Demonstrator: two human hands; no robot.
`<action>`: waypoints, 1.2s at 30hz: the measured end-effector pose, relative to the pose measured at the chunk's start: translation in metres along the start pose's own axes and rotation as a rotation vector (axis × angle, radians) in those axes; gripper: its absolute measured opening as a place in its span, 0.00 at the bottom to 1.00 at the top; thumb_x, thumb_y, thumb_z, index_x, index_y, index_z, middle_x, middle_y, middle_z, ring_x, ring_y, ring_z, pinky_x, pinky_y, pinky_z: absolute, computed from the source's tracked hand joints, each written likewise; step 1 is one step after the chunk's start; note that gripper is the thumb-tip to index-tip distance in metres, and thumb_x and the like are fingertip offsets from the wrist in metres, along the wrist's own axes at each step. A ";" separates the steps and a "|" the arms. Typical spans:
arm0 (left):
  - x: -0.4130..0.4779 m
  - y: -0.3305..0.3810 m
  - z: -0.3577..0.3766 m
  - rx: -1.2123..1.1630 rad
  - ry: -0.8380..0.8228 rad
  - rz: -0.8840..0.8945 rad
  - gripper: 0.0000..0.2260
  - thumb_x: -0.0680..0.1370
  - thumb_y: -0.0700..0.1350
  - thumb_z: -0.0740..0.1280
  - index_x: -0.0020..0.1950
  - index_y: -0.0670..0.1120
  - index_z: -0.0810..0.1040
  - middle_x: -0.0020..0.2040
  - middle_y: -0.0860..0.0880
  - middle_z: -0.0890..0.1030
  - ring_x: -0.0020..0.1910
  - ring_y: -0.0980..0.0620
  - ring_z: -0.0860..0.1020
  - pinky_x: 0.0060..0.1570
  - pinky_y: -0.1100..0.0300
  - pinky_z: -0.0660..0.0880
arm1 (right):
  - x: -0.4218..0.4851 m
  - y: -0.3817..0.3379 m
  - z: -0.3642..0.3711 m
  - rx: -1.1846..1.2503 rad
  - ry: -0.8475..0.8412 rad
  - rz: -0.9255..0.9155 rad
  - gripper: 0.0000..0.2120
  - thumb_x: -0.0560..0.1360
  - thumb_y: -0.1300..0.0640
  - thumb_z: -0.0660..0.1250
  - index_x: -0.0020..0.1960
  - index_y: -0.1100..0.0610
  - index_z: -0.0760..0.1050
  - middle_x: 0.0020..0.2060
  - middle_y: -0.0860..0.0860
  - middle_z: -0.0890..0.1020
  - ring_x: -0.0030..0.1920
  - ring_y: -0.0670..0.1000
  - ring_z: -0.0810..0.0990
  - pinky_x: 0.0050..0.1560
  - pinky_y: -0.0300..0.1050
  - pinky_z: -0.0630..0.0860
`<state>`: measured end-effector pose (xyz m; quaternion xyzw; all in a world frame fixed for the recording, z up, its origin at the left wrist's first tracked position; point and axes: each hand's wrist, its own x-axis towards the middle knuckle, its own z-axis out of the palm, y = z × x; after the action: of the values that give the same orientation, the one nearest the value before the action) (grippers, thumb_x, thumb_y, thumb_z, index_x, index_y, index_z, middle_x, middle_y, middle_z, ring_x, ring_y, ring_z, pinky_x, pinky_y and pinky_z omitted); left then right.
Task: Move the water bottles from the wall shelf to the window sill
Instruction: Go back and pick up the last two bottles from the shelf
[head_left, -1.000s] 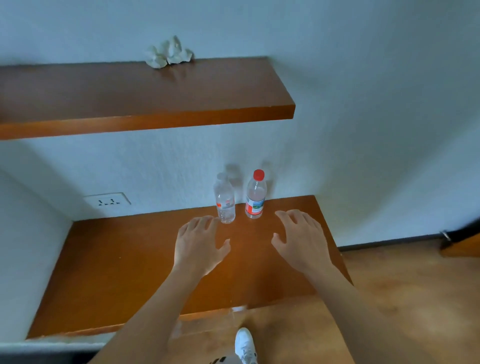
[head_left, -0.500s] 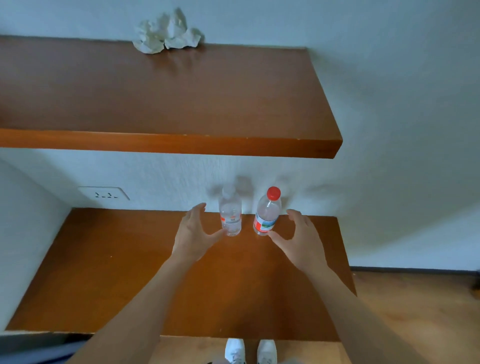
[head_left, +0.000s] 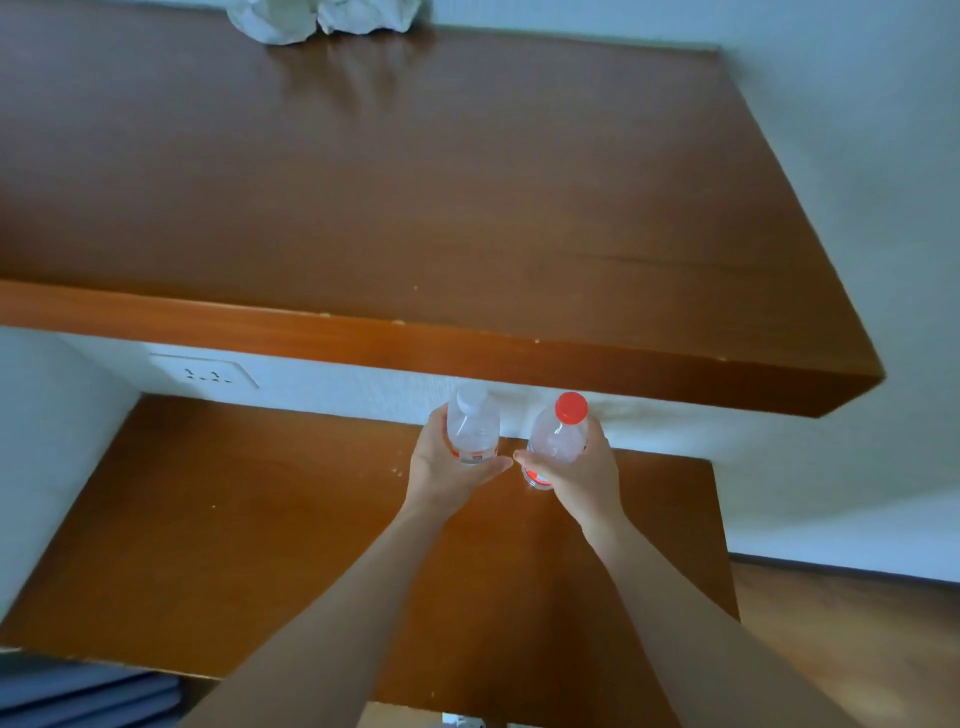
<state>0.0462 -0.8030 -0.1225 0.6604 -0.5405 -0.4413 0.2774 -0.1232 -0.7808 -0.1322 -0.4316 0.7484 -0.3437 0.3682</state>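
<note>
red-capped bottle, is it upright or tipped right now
Slightly tipped. The red-capped bottle, gripped by the right hand, leans with its cap up and to the right of its base. Whether it has left the lower shelf cannot be told.

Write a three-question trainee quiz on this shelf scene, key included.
1. True or false: both hands grip bottles.
2. Which hand holds the red-capped bottle? A left, B right.
3. Fill in: crumpled paper lies on the ____ shelf.

Key:
1. True: left hand wraps the white-capped bottle, right hand the other.
2. B.
3. Upper shelf.
</note>
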 end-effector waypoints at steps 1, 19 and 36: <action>0.002 0.000 0.001 0.003 -0.004 -0.010 0.38 0.67 0.51 0.80 0.71 0.53 0.64 0.58 0.61 0.67 0.59 0.58 0.68 0.54 0.64 0.68 | 0.001 0.000 0.002 -0.004 0.000 0.019 0.41 0.62 0.42 0.80 0.68 0.54 0.68 0.56 0.48 0.78 0.57 0.51 0.77 0.60 0.47 0.77; -0.028 0.037 -0.026 -0.079 0.071 0.050 0.36 0.68 0.54 0.79 0.70 0.54 0.65 0.60 0.54 0.73 0.61 0.52 0.73 0.56 0.54 0.76 | -0.031 -0.042 -0.040 0.055 0.055 -0.130 0.27 0.65 0.41 0.78 0.56 0.37 0.66 0.51 0.33 0.72 0.53 0.44 0.73 0.57 0.41 0.70; -0.074 0.068 -0.054 -0.274 0.231 0.129 0.30 0.70 0.49 0.78 0.67 0.53 0.68 0.59 0.47 0.78 0.58 0.45 0.78 0.58 0.42 0.78 | -0.068 -0.078 -0.049 0.242 0.012 -0.191 0.25 0.70 0.51 0.78 0.60 0.45 0.67 0.49 0.35 0.72 0.53 0.45 0.74 0.46 0.34 0.69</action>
<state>0.0598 -0.7561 -0.0193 0.6268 -0.4811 -0.4134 0.4525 -0.1097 -0.7402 -0.0262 -0.4512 0.6590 -0.4676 0.3786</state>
